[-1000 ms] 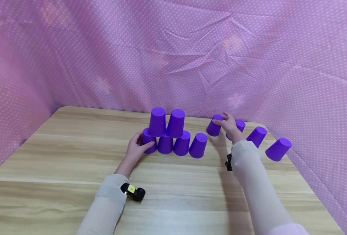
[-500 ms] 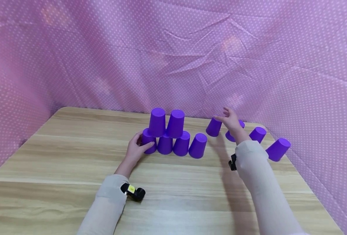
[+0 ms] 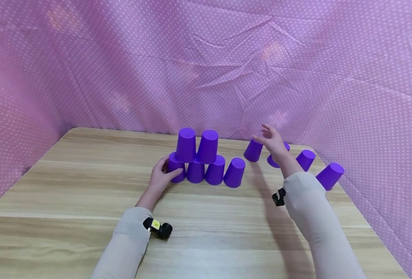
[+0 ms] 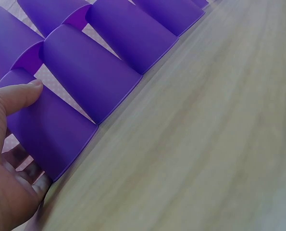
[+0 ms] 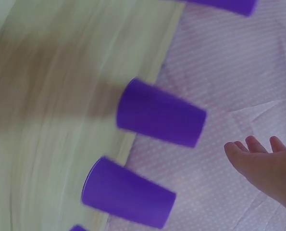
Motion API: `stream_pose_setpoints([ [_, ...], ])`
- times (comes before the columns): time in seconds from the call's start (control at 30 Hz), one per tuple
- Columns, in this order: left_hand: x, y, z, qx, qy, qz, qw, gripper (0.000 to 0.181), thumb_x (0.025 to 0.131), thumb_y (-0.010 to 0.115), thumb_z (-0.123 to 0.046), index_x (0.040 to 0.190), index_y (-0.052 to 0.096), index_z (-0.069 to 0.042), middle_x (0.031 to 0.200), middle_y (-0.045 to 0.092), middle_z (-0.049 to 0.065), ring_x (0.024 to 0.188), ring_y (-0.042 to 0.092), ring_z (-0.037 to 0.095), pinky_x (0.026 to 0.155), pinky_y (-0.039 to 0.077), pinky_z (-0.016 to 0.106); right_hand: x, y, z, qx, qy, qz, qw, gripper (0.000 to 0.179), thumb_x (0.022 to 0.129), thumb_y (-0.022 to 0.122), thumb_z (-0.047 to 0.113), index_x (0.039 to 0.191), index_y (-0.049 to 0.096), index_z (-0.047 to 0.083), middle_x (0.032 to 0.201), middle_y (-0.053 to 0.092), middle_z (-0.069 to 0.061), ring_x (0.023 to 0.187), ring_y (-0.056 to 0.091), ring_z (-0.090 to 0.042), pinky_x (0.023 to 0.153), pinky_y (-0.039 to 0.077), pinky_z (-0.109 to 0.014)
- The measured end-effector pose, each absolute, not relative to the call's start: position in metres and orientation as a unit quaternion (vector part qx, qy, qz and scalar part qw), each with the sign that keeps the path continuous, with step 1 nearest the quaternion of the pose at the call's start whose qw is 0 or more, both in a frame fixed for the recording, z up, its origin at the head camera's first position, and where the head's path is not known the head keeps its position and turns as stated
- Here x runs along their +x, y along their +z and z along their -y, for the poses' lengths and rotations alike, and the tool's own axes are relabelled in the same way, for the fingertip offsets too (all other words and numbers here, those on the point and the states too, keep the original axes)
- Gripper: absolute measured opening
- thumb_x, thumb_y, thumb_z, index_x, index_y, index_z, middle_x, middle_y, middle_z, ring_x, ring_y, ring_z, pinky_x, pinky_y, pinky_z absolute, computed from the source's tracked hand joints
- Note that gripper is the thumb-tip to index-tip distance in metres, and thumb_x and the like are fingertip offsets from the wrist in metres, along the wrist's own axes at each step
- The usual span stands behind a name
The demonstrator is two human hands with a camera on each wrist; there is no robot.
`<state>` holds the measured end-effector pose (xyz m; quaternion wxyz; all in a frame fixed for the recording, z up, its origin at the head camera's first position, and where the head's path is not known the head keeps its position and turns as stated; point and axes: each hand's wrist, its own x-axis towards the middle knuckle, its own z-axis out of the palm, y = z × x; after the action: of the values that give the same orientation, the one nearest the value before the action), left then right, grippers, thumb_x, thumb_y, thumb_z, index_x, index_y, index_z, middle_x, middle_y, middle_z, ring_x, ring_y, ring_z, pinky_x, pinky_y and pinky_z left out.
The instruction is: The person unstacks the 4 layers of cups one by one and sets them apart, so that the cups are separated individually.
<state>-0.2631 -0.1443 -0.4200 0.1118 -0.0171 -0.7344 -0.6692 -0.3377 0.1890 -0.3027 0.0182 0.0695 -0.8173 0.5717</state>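
Observation:
Upside-down purple cups stand in a small pyramid, several along the bottom row and two on top. My left hand (image 3: 160, 180) grips the leftmost bottom cup (image 4: 49, 130), thumb across its front and fingers round the far side. Above that cup rests the left upper cup (image 3: 186, 145), beside the right upper cup (image 3: 207, 147). At the bottom row's right end, one cup (image 3: 234, 173) has nothing on it. My right hand (image 3: 275, 146) is raised over the right-hand cups, fingers loose and holding nothing. In the head view it overlaps the top of the back cup (image 3: 253, 152).
A line of separate upside-down cups runs along the right, including a partly covered cup (image 3: 273, 161), another cup (image 3: 305, 158) and the nearest cup (image 3: 329, 176). Pink dotted cloth (image 3: 206, 69) hangs behind the wooden table (image 3: 209, 224).
My right hand has risen from the back cup and drawn slightly back, its forearm swinging right. My left hand and the pyramid have stayed put.

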Motion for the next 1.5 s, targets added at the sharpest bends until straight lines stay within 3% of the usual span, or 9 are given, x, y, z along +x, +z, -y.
stream_pose_setpoints([
  [0.53,-0.261,-0.415,0.144,-0.017,-0.674,0.731,0.11,0.059,0.073,0.068,-0.008,0.125,0.04,-0.003,0.119,0.045,0.018,0.108,0.041,0.028,0.093,0.031,0.037,-0.317,-0.298,-0.17,0.122,0.631,0.766,0.023,0.066,0.079,0.06,0.008,0.134,0.023,0.004,0.134,0.03,-0.015,0.121,0.027,-0.026,0.099,0.021,-0.037],
  [0.87,-0.263,-0.421,0.145,-0.022,-0.675,0.729,0.115,0.06,0.073,0.068,-0.01,0.126,0.04,-0.006,0.119,0.045,0.017,0.108,0.041,0.027,0.093,0.031,0.037,-0.307,-0.31,-0.152,0.166,0.667,0.726,-0.007,0.061,0.079,0.056,-0.001,0.133,0.027,0.003,0.132,0.033,-0.017,0.118,0.032,-0.027,0.095,0.029,-0.036],
  [1.5,-0.266,-0.422,0.145,-0.018,-0.67,0.733,0.114,0.06,0.073,0.069,-0.011,0.126,0.041,-0.007,0.118,0.046,0.014,0.106,0.043,0.025,0.092,0.032,0.035,-0.299,-0.326,-0.109,0.219,0.656,0.718,-0.074,0.059,0.08,0.057,0.001,0.131,0.028,0.001,0.129,0.036,-0.02,0.117,0.034,-0.028,0.096,0.028,-0.038],
])
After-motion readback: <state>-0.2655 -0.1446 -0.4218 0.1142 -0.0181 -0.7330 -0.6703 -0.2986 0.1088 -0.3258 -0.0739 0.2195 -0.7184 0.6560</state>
